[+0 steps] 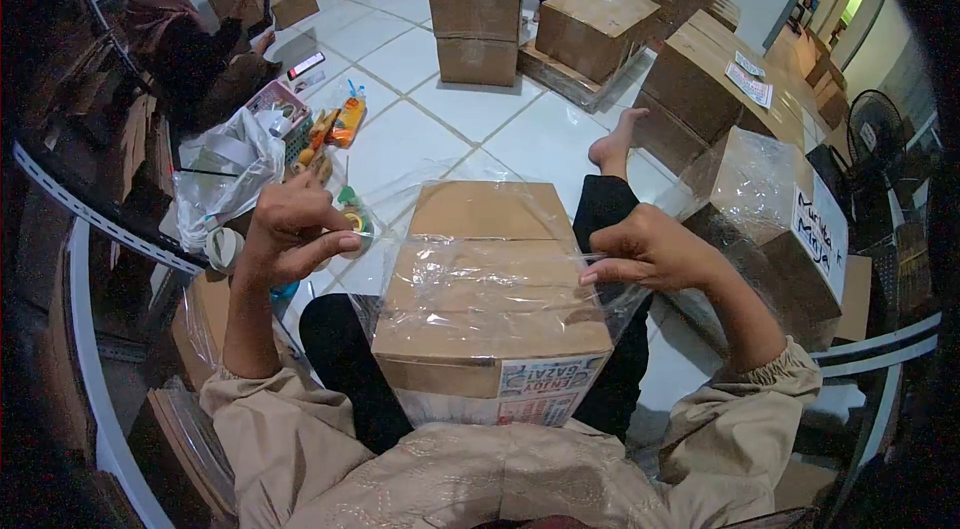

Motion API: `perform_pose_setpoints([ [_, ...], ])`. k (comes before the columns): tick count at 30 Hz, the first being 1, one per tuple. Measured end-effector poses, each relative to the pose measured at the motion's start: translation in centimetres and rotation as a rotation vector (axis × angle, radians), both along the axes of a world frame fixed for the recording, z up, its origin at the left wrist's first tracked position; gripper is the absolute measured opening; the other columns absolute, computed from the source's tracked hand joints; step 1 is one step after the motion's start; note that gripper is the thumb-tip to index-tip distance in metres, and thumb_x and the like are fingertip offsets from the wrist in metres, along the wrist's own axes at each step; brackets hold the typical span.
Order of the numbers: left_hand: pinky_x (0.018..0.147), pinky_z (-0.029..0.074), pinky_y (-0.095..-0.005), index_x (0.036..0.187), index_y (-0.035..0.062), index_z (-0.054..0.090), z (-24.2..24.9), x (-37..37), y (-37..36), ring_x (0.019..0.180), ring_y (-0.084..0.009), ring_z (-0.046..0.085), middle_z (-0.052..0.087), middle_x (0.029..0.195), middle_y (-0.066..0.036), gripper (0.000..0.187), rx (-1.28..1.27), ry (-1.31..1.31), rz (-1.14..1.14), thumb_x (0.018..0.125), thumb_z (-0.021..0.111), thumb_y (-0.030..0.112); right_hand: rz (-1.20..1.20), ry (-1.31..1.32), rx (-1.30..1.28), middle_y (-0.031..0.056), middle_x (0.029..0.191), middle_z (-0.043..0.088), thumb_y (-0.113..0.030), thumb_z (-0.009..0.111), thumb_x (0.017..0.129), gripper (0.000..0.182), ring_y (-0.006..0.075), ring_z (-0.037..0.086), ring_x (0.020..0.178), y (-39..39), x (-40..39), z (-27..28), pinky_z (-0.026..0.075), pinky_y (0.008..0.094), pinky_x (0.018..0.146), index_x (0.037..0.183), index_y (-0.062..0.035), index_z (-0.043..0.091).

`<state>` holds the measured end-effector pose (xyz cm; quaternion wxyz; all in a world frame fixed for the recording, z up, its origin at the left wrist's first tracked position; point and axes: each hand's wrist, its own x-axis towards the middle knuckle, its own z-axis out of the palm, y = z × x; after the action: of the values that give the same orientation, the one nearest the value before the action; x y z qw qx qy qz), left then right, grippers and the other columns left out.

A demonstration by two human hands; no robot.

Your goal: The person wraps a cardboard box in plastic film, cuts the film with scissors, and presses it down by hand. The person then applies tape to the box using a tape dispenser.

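A brown cardboard box (490, 329) stands between my black-clad legs, with a printed label (545, 384) on its near side. Clear plastic film (470, 279) lies wrinkled over its top and spreads past both sides. At the box's left, my left hand (305, 229) pinches an edge of the film between thumb and fingers. On the right side my right hand (645, 251) grips the film the same way, thumb against fingers. Both hands are raised at about the height of the box top. A roll of tape (358, 221) lies on the floor just beyond my left hand.
Stacked boxes (476, 29) stand ahead on the tiled floor. Wrapped boxes (765, 219) and a fan (872, 134) are at the right. To the left are a plastic bag (230, 169), a basket (285, 119), an orange pack (348, 119) and a seated person (190, 49).
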<state>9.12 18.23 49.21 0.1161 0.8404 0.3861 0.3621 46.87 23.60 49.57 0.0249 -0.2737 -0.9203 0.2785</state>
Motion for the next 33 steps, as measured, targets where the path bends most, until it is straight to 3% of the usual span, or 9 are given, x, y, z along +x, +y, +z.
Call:
perform_pose_setpoints([
  [3,0.054,0.029,-0.0304,0.062,0.0072,0.064,0.1,0.3,0.2,0.047,-0.0141,0.040,0.054,0.052,-0.002,0.019,-0.005,0.035,0.027,0.070,0.072,0.022,-0.028,0.077,0.037,0.0168,0.051,0.048,-0.039,0.059,0.083,0.042,0.0335,0.052,0.050,0.5,0.0,-0.3,0.039,0.0383,0.050,0.066,-0.0010,0.055],
  [6,0.055,0.030,-0.0296,0.062,0.0076,0.064,0.3,1.5,1.0,0.048,-0.0137,0.042,0.055,0.053,-0.002,0.020,-0.023,0.076,0.028,0.071,0.072,0.023,0.005,0.148,0.228,0.0071,0.046,0.037,-0.037,0.068,0.076,0.039,0.0217,0.041,0.042,1.1,-1.0,-1.5,0.034,0.0317,0.045,0.064,-0.0044,0.051],
  [9,0.055,0.031,-0.0296,0.063,0.0082,0.064,-0.1,1.6,1.3,0.049,-0.0143,0.044,0.057,0.055,-0.002,0.021,-0.044,0.143,0.036,0.073,0.071,0.026,-0.172,-0.077,0.084,0.0109,0.068,0.054,-0.033,0.071,0.071,0.033,0.0231,0.054,0.060,0.4,-2.2,-0.5,0.041,0.0333,0.055,0.082,-0.0052,0.057],
  [11,0.055,0.031,-0.0296,0.063,0.0084,0.065,-0.1,1.5,1.4,0.049,-0.0145,0.045,0.058,0.056,-0.002,0.022,-0.071,0.166,0.035,0.074,0.070,0.027,-0.149,0.277,0.436,0.0180,0.099,0.057,-0.020,0.069,0.068,0.045,0.0311,0.055,0.096,-0.8,-2.8,0.4,0.043,0.0415,0.076,0.106,-0.0043,0.052],
  [13,0.055,0.032,-0.0297,0.064,0.0084,0.065,-0.3,1.3,1.3,0.049,-0.0144,0.048,0.058,0.056,-0.002,0.022,-0.046,0.169,0.036,0.074,0.070,0.026,-0.161,0.386,0.414,0.0207,0.118,0.046,-0.009,0.065,0.060,0.056,0.0343,0.044,0.112,-4.2,-3.7,2.5,0.038,0.0432,0.089,0.113,-0.0028,0.050],
  [18,0.054,0.034,-0.0297,0.063,0.0084,0.064,-0.5,1.3,1.6,0.048,-0.0154,0.049,0.058,0.054,-0.003,0.021,-0.065,0.192,0.029,0.073,0.071,0.025,0.289,0.419,0.650,0.0171,0.123,0.047,-0.018,0.062,0.065,0.048,0.0299,0.049,0.112,-10.6,-6.2,0.8,0.039,0.0414,0.092,0.110,-0.0022,0.053],
  [24,0.054,0.034,-0.0297,0.063,0.0090,0.063,-0.3,1.1,1.2,0.046,-0.0156,0.049,0.057,0.054,-0.002,0.021,-0.010,0.216,0.012,0.073,0.072,0.026,0.283,0.196,0.290,0.0145,0.117,0.048,-0.020,0.058,0.077,0.040,0.0287,0.049,0.108,-8.7,-6.5,-3.5,0.039,0.0398,0.092,0.112,-0.0010,0.050],
  [28,0.053,0.034,-0.0301,0.061,0.0091,0.061,-0.4,1.3,1.2,0.045,-0.0153,0.048,0.055,0.053,-0.001,0.024,0.033,0.240,0.015,0.073,0.071,0.027,0.237,0.311,-0.187,0.0179,0.118,0.043,-0.021,0.047,0.088,0.038,0.0332,0.044,0.112,-7.3,-6.0,-2.5,0.035,0.0420,0.095,0.119,0.0009,0.042],
  [33,0.054,0.035,-0.0302,0.060,0.0084,0.060,-0.5,1.1,1.6,0.044,-0.0159,0.047,0.053,0.051,-0.001,0.027,-0.077,0.269,0.006,0.073,0.072,0.029,0.250,0.263,0.067,0.0190,0.135,0.029,-0.023,0.045,0.090,0.045,0.0359,0.034,0.123,-7.1,-6.3,-4.1,0.028,0.0396,0.103,0.127,-0.0002,0.035],
])
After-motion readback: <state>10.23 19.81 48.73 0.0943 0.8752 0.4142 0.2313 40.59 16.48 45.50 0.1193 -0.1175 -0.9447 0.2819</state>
